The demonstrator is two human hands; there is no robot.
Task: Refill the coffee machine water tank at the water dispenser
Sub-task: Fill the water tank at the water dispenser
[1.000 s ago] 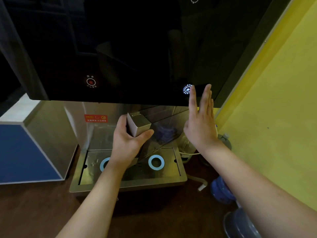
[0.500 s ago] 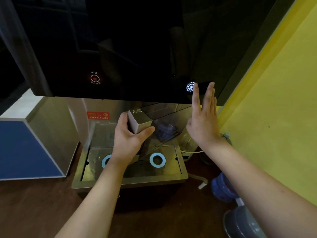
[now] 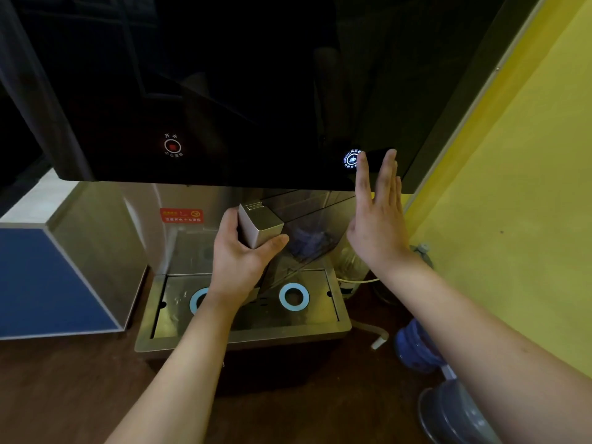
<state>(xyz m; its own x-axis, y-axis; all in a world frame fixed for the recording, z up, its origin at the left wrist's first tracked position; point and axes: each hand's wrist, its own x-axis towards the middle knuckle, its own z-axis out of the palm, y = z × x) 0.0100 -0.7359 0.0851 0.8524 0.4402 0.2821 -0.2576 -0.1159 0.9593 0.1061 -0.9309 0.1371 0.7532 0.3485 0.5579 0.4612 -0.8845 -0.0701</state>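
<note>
At far left a blue cabinet (image 3: 48, 280) stands beside the dispenser (image 3: 224, 75), whose black glass front fills the top of the view. On that glass, left of centre, sits a red button (image 3: 173, 145), dim and untouched; below it a red warning label (image 3: 181, 216) is stuck on the steel back wall. The drip tray (image 3: 333, 328) lies under the overhang, with two blue rings marking the outlets' spots. The left hand (image 3: 240, 267) comes up over the left ring and grips the tank (image 3: 298, 232) by its silver end, thumb on one side and fingers wrapped round the other, holding it tilted up under the dispenser's right-hand side, above the tray rather than resting on it. The tank's clear body looks dark inside; whether water is running or how full it is cannot be told. Further right, the right hand (image 3: 378, 232) is flat and open, holding nothing, with its forefinger tip at the edge of the lit white button (image 3: 352, 160). By my reading, the step in hand is the filling itself: tank held under the outlet, button being pressed. The next move calls for holding the tank steady and level as weight builds, watching the level, and lifting the finger off in good time. At far right, blue bottles (image 3: 416, 344) lie on the floor against the yellow wall (image 3: 512, 219).
</note>
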